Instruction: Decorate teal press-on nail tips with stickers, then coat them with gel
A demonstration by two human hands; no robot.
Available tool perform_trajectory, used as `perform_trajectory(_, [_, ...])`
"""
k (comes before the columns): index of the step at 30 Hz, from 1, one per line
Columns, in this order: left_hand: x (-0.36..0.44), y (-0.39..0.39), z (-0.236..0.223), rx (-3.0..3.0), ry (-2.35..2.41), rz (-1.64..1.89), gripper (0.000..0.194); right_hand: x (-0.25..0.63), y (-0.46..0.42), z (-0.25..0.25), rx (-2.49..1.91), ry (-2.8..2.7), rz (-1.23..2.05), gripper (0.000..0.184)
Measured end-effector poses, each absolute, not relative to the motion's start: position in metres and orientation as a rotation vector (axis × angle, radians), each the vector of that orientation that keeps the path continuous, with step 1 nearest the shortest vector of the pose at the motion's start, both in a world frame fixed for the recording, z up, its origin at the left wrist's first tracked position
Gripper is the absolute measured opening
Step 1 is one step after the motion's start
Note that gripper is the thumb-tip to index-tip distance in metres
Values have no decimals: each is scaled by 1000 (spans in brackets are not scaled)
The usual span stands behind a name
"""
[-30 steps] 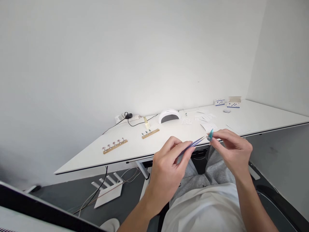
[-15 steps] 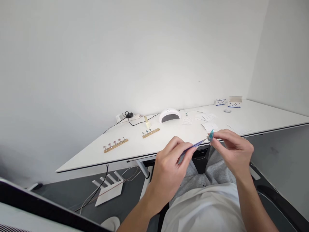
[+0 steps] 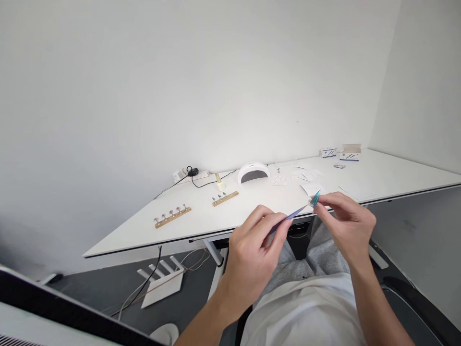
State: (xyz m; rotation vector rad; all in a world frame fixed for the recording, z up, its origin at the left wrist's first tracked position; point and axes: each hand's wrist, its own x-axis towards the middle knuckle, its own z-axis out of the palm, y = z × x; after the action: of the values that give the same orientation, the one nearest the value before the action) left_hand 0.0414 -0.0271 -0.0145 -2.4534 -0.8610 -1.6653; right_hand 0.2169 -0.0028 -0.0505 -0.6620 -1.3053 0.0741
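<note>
Purple tweezers (image 3: pixel 290 216) are pinched in my left hand (image 3: pixel 252 254), their thin tip pointing up and right. That tip is close beside a teal false nail (image 3: pixel 316 197), pointed and glossy, which my right hand (image 3: pixel 347 223) grips between thumb and fingers. A small clear or silvery piece shows at the nail's base; whether the tweezers touch it I cannot tell. Both hands are held in the air over the front edge of the white table (image 3: pixel 252 209).
Two wooden strips with small stands, one strip (image 3: pixel 173 218) with pinkish tops and one strip (image 3: pixel 225 198) with teal nails, lie left. Behind are a bottle (image 3: pixel 220 182), a white nail lamp (image 3: pixel 254 172), sticker sheets (image 3: pixel 279 180) and boxes (image 3: pixel 350 153). A router (image 3: pixel 163 288) lies below.
My right hand has turned the teal nail slightly, so it leans more to the right and the small piece at its base shows more. My left hand has barely moved.
</note>
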Motion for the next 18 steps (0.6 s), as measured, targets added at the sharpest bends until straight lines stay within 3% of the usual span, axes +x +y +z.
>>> perform_trajectory(8, [47,-26,-22,-2360,-773,-1742,10,216,-6,-47,-597,-1286,125,30])
perform_trajectory(18, [67,-38,-38,-2102,-707,-1835,12,218,2,-52,-484,-1284,431,24])
